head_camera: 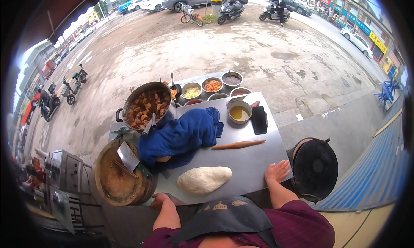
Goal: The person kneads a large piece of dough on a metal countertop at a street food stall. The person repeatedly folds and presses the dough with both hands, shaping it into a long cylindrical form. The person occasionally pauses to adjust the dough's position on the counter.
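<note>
A large oval lump of pale dough (204, 180) lies on the steel tabletop (247, 162) right before me. My right hand (277, 171) rests palm down near the table's right edge, fingers apart and holding nothing. At the front left edge is my left hand (158, 201), close to the round wooden chopping block (118, 189); how its fingers lie is hard to see. Beyond the dough is a tapered wooden rolling pin (238, 145). A blue cloth (181, 135) is draped over something, with a bit of pale dough showing under its front edge.
A cleaver (128, 157) and chopsticks (125, 169) lie on the block. Behind stands a pot of braised chunks (148, 105) with utensils. Bowls of shredded food (212, 85), an oil bowl (240, 112) and a phone (259, 120) sit farther back. A black round griddle (315, 168) adjoins the right side.
</note>
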